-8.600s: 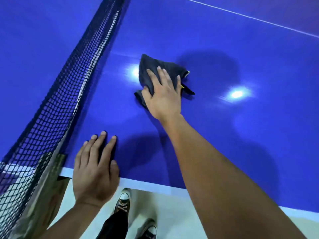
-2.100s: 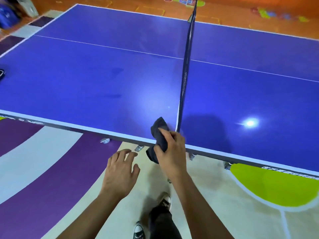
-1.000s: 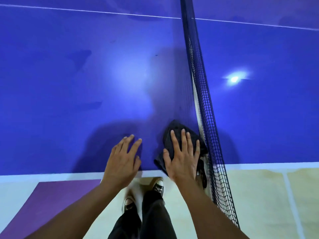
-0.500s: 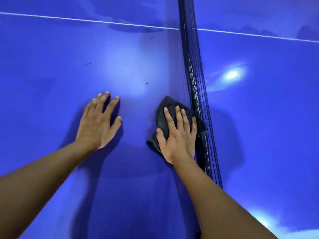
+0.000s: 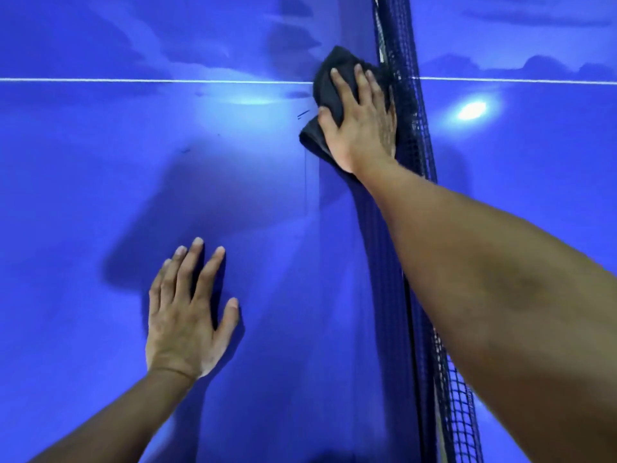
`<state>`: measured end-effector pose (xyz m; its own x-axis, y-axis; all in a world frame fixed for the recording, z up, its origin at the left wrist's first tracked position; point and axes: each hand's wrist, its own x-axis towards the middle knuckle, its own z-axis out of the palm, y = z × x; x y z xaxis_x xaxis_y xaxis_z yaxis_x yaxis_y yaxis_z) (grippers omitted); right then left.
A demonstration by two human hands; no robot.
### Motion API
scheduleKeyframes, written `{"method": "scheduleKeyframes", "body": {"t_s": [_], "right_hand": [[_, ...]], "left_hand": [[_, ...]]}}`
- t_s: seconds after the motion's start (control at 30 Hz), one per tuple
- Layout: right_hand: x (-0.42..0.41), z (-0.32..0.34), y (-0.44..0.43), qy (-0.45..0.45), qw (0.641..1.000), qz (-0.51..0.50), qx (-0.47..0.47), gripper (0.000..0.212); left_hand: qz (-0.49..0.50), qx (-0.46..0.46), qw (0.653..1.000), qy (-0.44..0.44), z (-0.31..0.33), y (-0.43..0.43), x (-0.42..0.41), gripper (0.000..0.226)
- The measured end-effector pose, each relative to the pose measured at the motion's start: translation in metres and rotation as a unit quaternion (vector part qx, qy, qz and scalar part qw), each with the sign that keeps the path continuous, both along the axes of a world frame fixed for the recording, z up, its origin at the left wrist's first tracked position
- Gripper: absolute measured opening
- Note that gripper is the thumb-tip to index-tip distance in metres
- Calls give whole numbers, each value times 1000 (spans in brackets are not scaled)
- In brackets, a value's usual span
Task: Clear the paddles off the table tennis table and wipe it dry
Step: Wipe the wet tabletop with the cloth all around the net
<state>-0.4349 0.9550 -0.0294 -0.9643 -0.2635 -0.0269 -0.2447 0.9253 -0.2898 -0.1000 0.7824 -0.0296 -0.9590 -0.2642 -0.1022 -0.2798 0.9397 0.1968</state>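
Note:
The blue table tennis table fills the view. My right hand presses a crumpled dark cloth flat on the surface, fingers straight, right beside the net and on the white centre line. My left hand lies flat on the table nearer to me, fingers spread, holding nothing. No paddle is in view.
The black net runs from top to bottom right of the cloth, and my right forearm crosses over it. Light reflections shine on the glossy top. Faint streaks and small dark marks show left of the cloth.
My right hand has pushed the cloth away from me along the net, up to the white centre line. My left hand stays flat on the table, now nearer to me in the view.

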Motion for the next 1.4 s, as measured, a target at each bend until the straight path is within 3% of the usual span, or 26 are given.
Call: {"method": "scheduleKeyframes", "body": {"t_s": [0.23, 0.33, 0.5, 0.83, 1.0, 1.17, 1.4], "right_hand": [[-26, -5, -6, -20, 1000, 0, -10, 64], [-6, -6, -7, 8, 999, 27, 38, 64], [74, -9, -6, 41, 993, 87, 64, 63], [270, -11, 22, 52, 993, 91, 59, 67], [368, -11, 48, 54, 992, 104, 53, 66], [444, -9, 71, 52, 991, 113, 50, 67], [568, -9, 108, 78, 989, 127, 17, 65]], "left_hand": [[-9, -7, 1000, 18, -4, 1, -2, 70], [-11, -10, 1000, 23, -5, 0, -3, 68], [-10, -9, 1000, 19, -6, 0, -2, 65], [-31, 16, 997, 73, -10, -7, 2, 59], [-50, 99, 992, 65, -5, -15, 7, 54], [-94, 25, 992, 81, -5, -2, 92, 53], [-63, 23, 994, 89, -4, 43, 225, 50]]}}
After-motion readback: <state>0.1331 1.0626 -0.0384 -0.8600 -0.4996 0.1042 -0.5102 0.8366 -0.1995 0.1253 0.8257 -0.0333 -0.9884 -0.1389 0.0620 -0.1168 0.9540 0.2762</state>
